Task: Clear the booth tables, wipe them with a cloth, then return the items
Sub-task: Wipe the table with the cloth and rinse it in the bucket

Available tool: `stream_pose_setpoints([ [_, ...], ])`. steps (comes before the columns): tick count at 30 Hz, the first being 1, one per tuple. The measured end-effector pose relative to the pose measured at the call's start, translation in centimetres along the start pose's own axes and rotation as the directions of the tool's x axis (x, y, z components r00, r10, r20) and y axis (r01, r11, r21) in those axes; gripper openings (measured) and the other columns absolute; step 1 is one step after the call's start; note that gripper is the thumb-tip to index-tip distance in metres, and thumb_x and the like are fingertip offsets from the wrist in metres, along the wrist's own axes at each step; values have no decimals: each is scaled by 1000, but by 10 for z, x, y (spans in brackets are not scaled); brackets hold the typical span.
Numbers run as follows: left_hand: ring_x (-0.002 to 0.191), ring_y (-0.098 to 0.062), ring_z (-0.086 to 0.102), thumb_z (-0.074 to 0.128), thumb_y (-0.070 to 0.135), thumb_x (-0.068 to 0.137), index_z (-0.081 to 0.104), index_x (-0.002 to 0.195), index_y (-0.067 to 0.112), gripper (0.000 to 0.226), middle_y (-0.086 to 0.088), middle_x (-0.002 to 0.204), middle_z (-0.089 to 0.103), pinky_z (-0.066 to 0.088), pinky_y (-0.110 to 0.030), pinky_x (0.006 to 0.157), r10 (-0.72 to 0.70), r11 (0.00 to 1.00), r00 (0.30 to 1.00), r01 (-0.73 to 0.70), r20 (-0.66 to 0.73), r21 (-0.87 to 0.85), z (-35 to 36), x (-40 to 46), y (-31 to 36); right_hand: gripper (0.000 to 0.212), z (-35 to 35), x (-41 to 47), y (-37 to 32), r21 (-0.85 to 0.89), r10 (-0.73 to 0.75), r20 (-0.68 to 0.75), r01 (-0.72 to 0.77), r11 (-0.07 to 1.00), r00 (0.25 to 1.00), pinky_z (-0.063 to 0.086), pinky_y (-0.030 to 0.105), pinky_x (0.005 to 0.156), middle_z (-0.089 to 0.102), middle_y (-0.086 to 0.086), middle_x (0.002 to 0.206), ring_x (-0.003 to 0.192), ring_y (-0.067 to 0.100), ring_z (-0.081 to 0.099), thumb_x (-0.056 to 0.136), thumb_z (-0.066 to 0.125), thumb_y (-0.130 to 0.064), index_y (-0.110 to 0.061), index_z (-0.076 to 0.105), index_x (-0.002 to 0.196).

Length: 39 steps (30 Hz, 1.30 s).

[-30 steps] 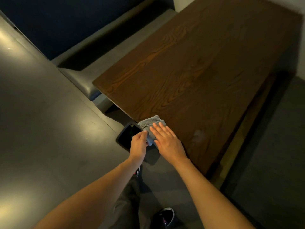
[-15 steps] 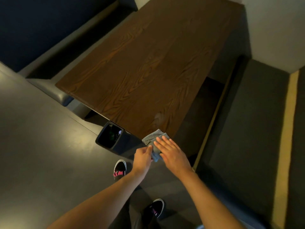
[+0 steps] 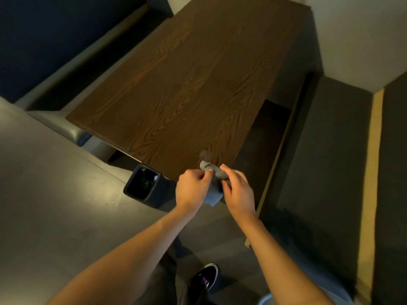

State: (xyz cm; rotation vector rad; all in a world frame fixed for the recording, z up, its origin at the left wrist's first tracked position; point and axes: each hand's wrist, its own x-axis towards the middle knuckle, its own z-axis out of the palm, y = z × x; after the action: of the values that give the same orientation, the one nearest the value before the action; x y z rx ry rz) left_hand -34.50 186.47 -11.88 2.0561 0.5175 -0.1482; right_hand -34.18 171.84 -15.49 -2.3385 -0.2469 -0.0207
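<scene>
A dark brown wooden booth table point(image 3: 189, 89) stretches away from me with nothing on its top. Just off its near edge I hold a small grey cloth point(image 3: 213, 190) between both hands, lifted clear of the wood. My left hand point(image 3: 192, 189) pinches the cloth's left side with curled fingers. My right hand point(image 3: 236, 190) grips its right side, fingers curled round the bunched fabric. A faint damp patch point(image 3: 206, 154) shows on the table just beyond the cloth.
A small black bin point(image 3: 144, 183) stands on the floor under the table's near left corner. Grey bench seats point(image 3: 72, 130) flank the table on the left and a dark bench point(image 3: 330, 150) on the right. My shoes point(image 3: 207, 277) are below.
The cloth has come off the table edge and is now bunched between both hands. My right hand went from flat on the cloth to curled round it. The view swung right.
</scene>
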Motion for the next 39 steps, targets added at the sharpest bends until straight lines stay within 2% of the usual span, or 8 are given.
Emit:
stream_pose_setpoints([
  [2, 55, -7, 55, 53, 46, 100, 65, 70, 22, 40, 6, 61, 61, 39, -30, 50, 30, 989, 996, -19, -78, 144, -10, 11, 7, 40, 6, 8, -9, -28, -28, -56, 27, 999, 998, 51, 30, 92, 63, 7, 132, 123, 20, 59, 91, 66, -10, -13, 61, 131],
  [5, 101, -19, 64, 43, 51, 101, 66, 115, 30, 35, 5, 110, 69, 53, -40, 83, 53, 950, 985, 0, -162, 311, -21, 27, -11, 33, 28, 17, -11, -153, -71, -33, 65, 986, 997, 45, 35, 102, 64, 3, 133, 129, 19, 55, 94, 55, -26, -15, 68, 122],
  [8, 139, -24, 43, 45, 42, 103, 54, 142, 22, 45, -2, 147, 52, 36, -44, 113, 224, 859, 972, -162, -72, 486, -22, 36, -45, 39, 49, 17, -5, -225, -30, 10, 31, 974, 1000, 48, 39, 105, 68, 2, 128, 126, 18, 58, 100, 43, -35, -16, 69, 122],
  [11, 154, -20, 18, 42, 34, 106, 39, 155, 17, 52, -4, 162, 34, 5, -33, 124, 379, 728, 896, -443, 232, 524, -19, 44, -58, 35, 61, 28, -4, -319, 31, -9, -32, 947, 999, 53, 39, 95, 67, 3, 128, 119, 21, 61, 98, 56, -24, -15, 64, 131],
  [16, 150, -11, -16, 7, 47, 104, -2, 160, 22, 62, 3, 169, -2, -10, -40, 124, 293, 558, 868, -496, 401, 665, -19, 67, -62, 45, 76, 66, 0, -515, 17, 97, 36, 856, 995, 38, 42, 112, 48, 6, 151, 143, 25, 41, 99, 57, -18, -16, 52, 144],
  [19, 152, -13, -12, -6, 49, 96, 0, 160, 22, 70, 3, 169, 1, -9, -43, 124, 298, 559, 886, -463, 355, 688, -34, 93, -67, 47, 85, 101, -6, -496, -5, 211, 112, 861, 978, 30, 41, 118, 40, 5, 157, 148, 23, 30, 103, 50, -18, -15, 44, 149],
  [28, 155, -13, -7, 4, 50, 103, 4, 161, 23, 64, 4, 169, 4, -7, -47, 125, 280, 603, 930, -364, 238, 710, -93, 195, -85, 50, 138, 216, -58, -445, -50, 345, 210, 871, 937, 11, 34, 123, 20, 0, 165, 154, 16, 9, 108, 35, -23, -19, 26, 157],
  [39, 156, -15, 1, 6, 49, 105, 6, 161, 22, 62, 2, 168, 10, -3, -49, 126, 239, 645, 971, -185, 34, 742, -120, 263, -86, 49, 175, 315, -80, -327, -216, 486, 405, 854, 847, 14, 36, 123, 22, 1, 165, 154, 17, 11, 108, 35, -22, -18, 28, 156],
])
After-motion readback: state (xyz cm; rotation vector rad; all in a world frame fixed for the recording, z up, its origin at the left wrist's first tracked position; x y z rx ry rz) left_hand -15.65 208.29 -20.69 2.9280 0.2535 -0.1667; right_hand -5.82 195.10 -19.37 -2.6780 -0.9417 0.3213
